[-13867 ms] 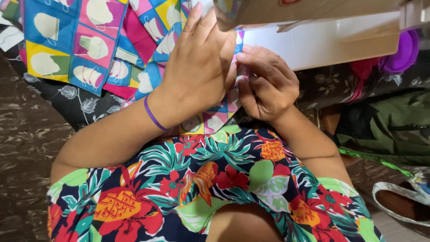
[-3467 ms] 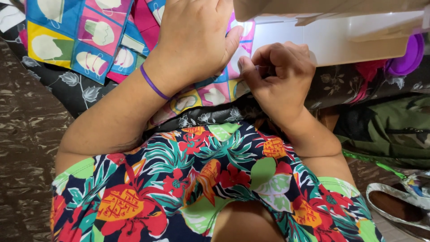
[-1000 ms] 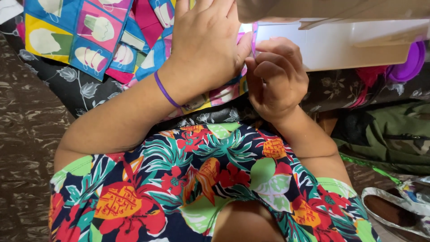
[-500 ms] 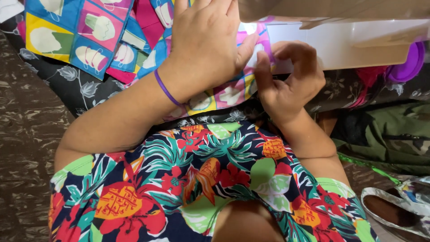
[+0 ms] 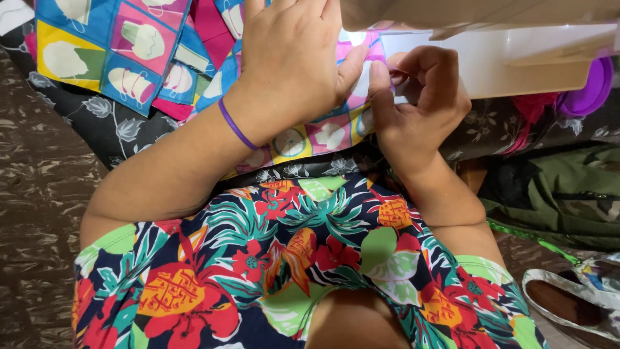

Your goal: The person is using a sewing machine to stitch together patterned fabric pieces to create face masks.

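Patchwork cloth (image 5: 123,58) spread at upper left, running under both hands. Left hand (image 5: 294,55) lies flat, palm down, pressing the cloth. Right hand (image 5: 420,103) curled, fingertips pinching the cloth's pink edge just beside the left thumb. White board (image 5: 491,64) behind; shoe (image 5: 568,304) lower right.

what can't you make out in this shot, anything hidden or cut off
Head view, the only one:
- Left hand: fingertips cut off by the top edge.
- Patchwork fabric: the part under the left hand is covered; its far end runs off the top edge.
- Right hand: fingers curl inward, so whatever they pinch is too small to tell.
- Purple round object: half hidden behind the white board.
- Shoe: cut off by the right edge.
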